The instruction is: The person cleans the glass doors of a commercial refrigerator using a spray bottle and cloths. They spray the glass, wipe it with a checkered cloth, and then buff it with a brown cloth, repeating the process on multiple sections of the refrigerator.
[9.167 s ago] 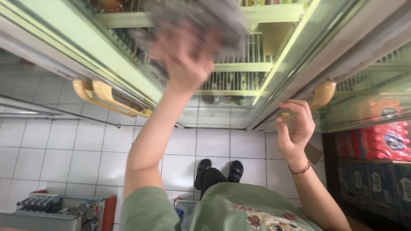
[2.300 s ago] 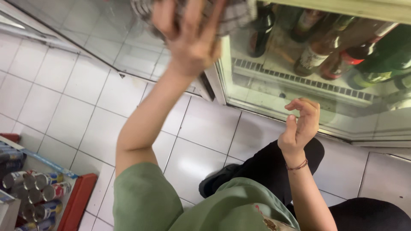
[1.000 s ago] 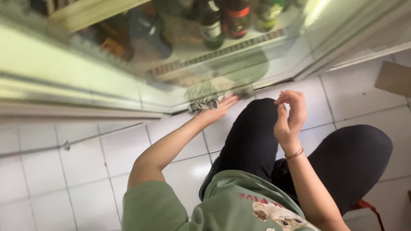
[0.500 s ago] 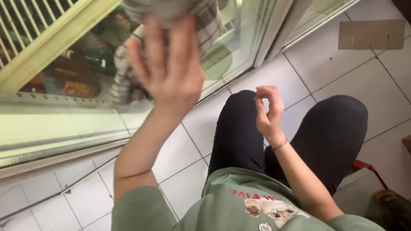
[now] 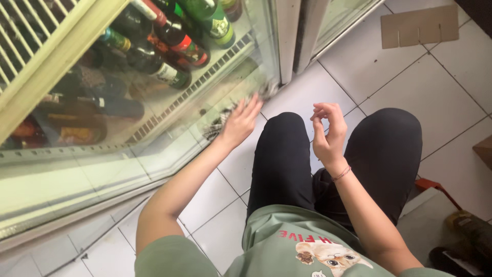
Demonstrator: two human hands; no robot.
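The person is crouching on a white tiled floor [image 5: 410, 87] in front of a glass-doored fridge [image 5: 169, 138], looking down over a green shirt and black trousers. The left hand [image 5: 241, 120] is reaching out toward ten o'clock, fingers spread flat, and is pressing a checked cloth [image 5: 225, 117] against the lower part of the glass door. The cloth is blurred (only its dark-and-light pattern is showing, bunched under the palm and trailing out toward the door's corner at one o'clock from the hand). So the left hand is lying open on the cloth rather than clenching it.

The right hand [image 5: 328, 133] is hovering above the gap between the two knees, at about three o'clock from the left hand and well apart from it. Its fingers are curling loosely inward with the fingertips close to the thumb, and it is holding nothing that can be made out. A thin red bracelet [image 5: 342, 173] is sitting on that wrist.

Behind the glass, several dark bottles [image 5: 164, 56] with red and green labels are lying on a wire shelf, at eleven o'clock from the cloth. A flat piece of brown cardboard [image 5: 420, 25] is lying on the floor at two o'clock, well away from both hands. At the frame's lower right edge, around four o'clock, some dark objects are showing, too dim to tell apart.
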